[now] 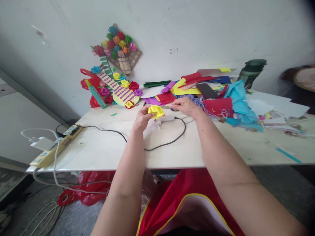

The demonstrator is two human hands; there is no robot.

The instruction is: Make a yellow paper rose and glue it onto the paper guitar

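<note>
My left hand [143, 118] is closed on a yellow crepe-paper flower [156, 111], which it holds up over the table. To the right of the flower, my right hand [185, 106] pinches a thin stick-like piece [166, 107] that points toward the petals. Whether that piece touches the flower I cannot tell. Just below and behind the flower lies a white glue gun [167, 119], partly hidden by it. A black cord [181, 132] loops from its end across the tabletop.
A yellow power strip [64, 141] with plugs lies along the left edge. Finished paper flowers and a guitar-shaped craft [120, 93] lean at the back left, beside a green glue bottle [96, 94]. Coloured paper [189, 82], a phone [206, 90] and a dark bottle [252, 72] crowd the back right.
</note>
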